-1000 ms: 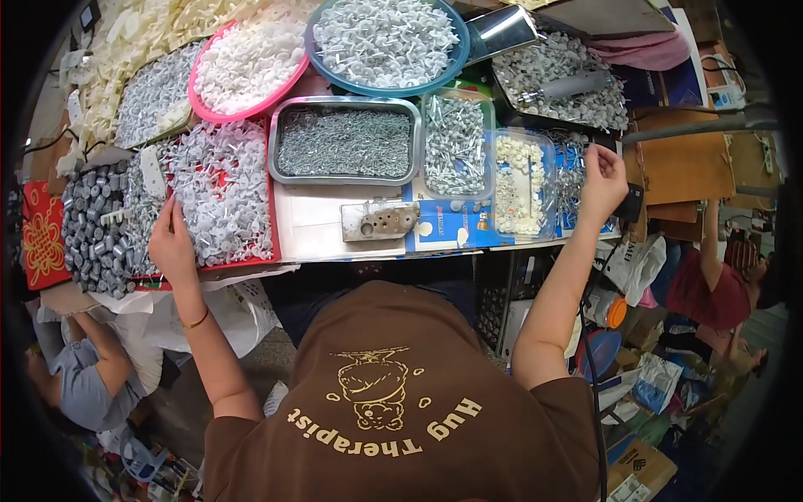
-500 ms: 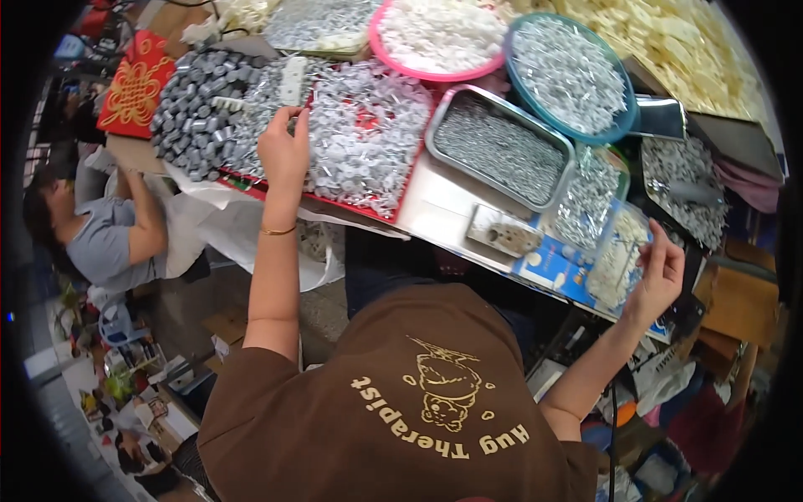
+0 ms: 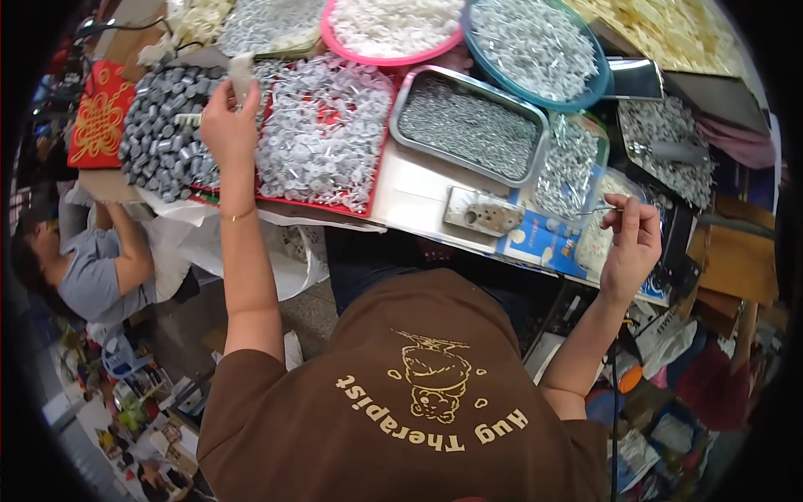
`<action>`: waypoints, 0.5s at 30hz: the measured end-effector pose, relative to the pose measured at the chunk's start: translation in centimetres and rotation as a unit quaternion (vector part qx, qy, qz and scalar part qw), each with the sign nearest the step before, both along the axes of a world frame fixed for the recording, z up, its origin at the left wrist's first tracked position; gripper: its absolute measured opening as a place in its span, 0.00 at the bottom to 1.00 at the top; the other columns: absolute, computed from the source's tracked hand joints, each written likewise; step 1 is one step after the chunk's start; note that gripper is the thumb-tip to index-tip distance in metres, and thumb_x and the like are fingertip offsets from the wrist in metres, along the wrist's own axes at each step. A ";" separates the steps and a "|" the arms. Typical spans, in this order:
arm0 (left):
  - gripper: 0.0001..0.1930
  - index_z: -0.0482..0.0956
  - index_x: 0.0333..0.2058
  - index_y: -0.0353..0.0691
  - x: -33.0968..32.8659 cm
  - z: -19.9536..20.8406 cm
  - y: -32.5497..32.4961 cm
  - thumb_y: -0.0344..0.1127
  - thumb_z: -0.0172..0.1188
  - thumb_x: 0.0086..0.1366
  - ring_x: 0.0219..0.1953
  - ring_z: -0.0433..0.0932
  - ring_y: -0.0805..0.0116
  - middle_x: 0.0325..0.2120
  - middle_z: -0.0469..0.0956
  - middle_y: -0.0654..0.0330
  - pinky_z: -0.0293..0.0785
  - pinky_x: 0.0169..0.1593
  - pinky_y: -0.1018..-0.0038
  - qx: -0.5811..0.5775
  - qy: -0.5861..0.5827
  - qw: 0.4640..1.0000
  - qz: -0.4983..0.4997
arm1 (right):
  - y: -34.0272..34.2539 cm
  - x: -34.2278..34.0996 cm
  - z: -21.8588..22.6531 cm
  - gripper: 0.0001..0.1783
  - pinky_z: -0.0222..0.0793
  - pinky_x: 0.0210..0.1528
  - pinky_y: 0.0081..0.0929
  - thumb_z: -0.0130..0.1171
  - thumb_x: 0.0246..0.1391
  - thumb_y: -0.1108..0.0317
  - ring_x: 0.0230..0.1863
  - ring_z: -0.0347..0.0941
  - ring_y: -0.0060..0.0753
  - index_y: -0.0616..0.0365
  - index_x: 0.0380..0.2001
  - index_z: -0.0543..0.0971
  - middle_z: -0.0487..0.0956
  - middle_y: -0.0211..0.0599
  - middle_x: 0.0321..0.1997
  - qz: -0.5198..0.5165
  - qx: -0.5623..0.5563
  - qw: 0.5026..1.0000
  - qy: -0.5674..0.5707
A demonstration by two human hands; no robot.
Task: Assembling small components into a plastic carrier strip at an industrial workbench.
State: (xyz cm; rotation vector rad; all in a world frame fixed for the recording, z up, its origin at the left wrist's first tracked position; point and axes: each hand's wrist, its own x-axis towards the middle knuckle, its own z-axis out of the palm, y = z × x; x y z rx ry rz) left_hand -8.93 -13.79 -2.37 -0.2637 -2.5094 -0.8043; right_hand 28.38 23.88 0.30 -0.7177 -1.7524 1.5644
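My left hand (image 3: pixel 228 121) is raised over the far left of the table, its thumb and fingers closed on a pale, flat plastic strip (image 3: pixel 242 75). Beneath and beside it lie grey cylindrical pieces (image 3: pixel 163 125) and a red tray (image 3: pixel 378 180) heaped with clear-white small parts with metal pins. At the right, my right hand (image 3: pixel 631 243) pinches a thin metal rod (image 3: pixel 591 211), whose kind I cannot make out. That rod points left, above a bag of white pieces (image 3: pixel 595 243). Left of it, a small block with holes (image 3: pixel 483 212) sits near the table's front edge.
A metal tray of small metal pieces (image 3: pixel 539 159) stands mid-table. Behind it are a pink-rimmed basin (image 3: pixel 368 58) and a teal-rimmed basin (image 3: pixel 552 102), both full of parts. A red box (image 3: pixel 100 117) lies far left. Another person (image 3: pixel 109 259) sits at the left.
My left hand has taken hold of the pale strip and lifted it. My right hand has closed on the thin rod and brought it over the bag. The view has shifted slightly.
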 end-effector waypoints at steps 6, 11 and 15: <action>0.22 0.75 0.53 0.37 12.0 3.1 9.7 0.23 0.70 0.60 0.41 0.80 0.75 0.41 0.81 0.60 0.77 0.41 0.79 0.397 -0.280 0.777 -0.401 | -3.2 -2.2 0.4 0.10 0.79 0.45 0.30 0.50 0.72 0.68 0.36 0.77 0.26 0.62 0.35 0.73 0.82 0.45 0.41 0.069 -0.053 0.995 0.043; 0.07 0.84 0.30 0.40 19.4 0.4 13.9 0.25 0.73 0.54 0.44 0.80 0.65 0.41 0.82 0.57 0.77 0.41 0.72 0.192 -0.234 0.777 -0.552 | -4.9 -2.6 0.1 0.11 0.80 0.49 0.35 0.50 0.72 0.67 0.35 0.77 0.26 0.63 0.35 0.72 0.81 0.43 0.39 0.069 -0.087 0.990 0.084; 0.08 0.86 0.31 0.45 21.1 -1.9 15.0 0.33 0.75 0.51 0.49 0.77 0.64 0.42 0.84 0.64 0.67 0.56 0.67 0.087 -0.132 0.813 -0.561 | -5.1 -1.4 -2.2 0.10 0.81 0.50 0.39 0.49 0.72 0.68 0.34 0.75 0.24 0.62 0.35 0.72 0.79 0.42 0.38 0.064 -0.138 0.987 0.045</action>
